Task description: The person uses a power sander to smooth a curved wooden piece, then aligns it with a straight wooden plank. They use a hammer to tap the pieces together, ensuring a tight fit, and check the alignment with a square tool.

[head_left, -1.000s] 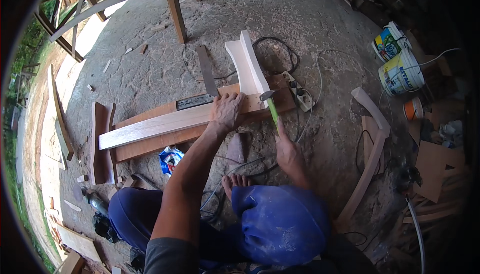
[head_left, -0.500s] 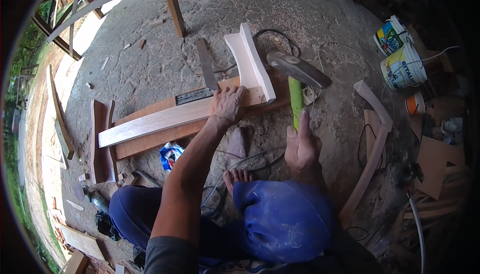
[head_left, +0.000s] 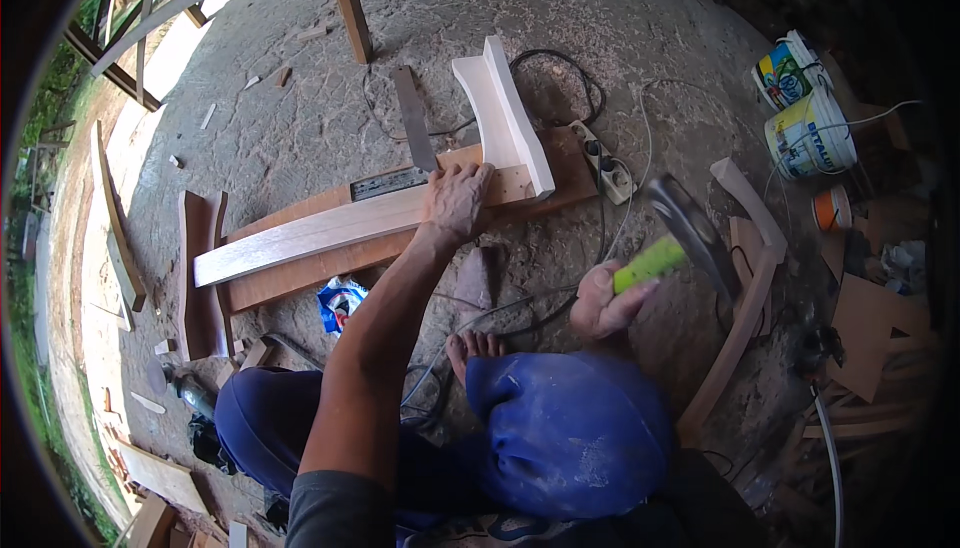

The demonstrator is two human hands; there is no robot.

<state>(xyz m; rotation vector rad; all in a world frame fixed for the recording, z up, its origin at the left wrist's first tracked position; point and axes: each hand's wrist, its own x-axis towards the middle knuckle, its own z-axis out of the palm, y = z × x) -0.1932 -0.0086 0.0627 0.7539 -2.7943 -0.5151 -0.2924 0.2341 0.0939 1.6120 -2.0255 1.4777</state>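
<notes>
My right hand (head_left: 603, 306) grips a hammer (head_left: 695, 233) by its green handle, its dark metal head swung out to the right above the floor. My left hand (head_left: 457, 200) bears down on a pale wooden rail (head_left: 320, 233), its fingers curled over the far edge near the right end. That end meets a pale curved crosspiece (head_left: 505, 113), which rises away from me, with small dark marks at the joint. Under the rail lies a reddish-brown board (head_left: 300, 286). A hand saw blade (head_left: 412, 113) rests close to my left fingertips.
A brown curved piece (head_left: 203, 278) stands at the rail's left end. A power strip (head_left: 612, 173) with cables lies beyond the board's right end. Curved wood (head_left: 740, 318) lies at right, past it buckets (head_left: 808, 133) and offcuts. A wooden frame leg (head_left: 350, 13) stands at the back.
The hammer has swung to the right and lower, away from the joint, its handle now tilted rightward. My left hand has stayed on the rail.
</notes>
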